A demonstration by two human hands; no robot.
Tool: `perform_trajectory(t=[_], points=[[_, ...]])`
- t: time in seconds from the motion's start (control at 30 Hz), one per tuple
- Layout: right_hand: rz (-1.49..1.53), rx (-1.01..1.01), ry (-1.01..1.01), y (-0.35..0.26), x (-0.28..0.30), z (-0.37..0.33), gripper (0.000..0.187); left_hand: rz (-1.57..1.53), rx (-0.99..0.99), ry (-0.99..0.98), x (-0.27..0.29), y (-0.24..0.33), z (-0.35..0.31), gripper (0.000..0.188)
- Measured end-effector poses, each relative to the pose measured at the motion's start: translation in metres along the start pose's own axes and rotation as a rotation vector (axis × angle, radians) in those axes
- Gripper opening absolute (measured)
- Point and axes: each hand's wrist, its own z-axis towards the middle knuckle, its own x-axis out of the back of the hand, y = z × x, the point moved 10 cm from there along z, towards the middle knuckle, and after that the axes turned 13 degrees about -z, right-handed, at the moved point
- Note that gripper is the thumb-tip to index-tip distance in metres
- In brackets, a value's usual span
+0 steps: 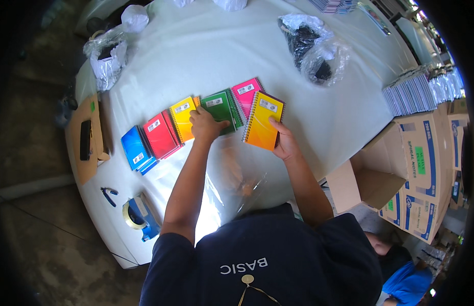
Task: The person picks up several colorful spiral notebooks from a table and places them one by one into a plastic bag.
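My right hand (286,144) grips a yellow-orange spiral notebook (262,125) by its right edge, thumb on the cover. The notebook is tilted and overlaps a pink spiral notebook (247,97). My left hand (206,125) rests over a green spiral notebook (215,103) and the edge of a yellow spiral notebook stack (183,118); its thumb is spread away from the fingers. Farther left in the same slanting row lie red spiral notebooks (160,133) and blue spiral notebooks (134,147), stacked with their edges offset.
A blue tape dispenser (144,217) and a small dark tool (108,196) lie at left, near a cardboard piece (94,153) bearing a black phone-like object. Clear plastic bags (318,51) sit at the back. Notebook stacks (410,94) and open cartons (385,163) stand at right.
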Motion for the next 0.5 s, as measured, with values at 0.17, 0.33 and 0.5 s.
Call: perform_trajectory(t=[0.17,0.33,0.5], points=[[-0.126,0.055,0.130,0.009,0.021,0.009,0.038,0.072,-0.048,0.062,-0.009,0.020,-0.023,0.101],[-0.285,0.110,0.156,0.006,0.048,0.032,0.037,-0.106,0.114,-0.033,0.007,-0.009,0.002,0.097],[-0.225,0.210,0.218,-0.026,0.061,0.054,0.037,-0.025,-0.244,0.006,0.005,0.014,-0.003,0.101]])
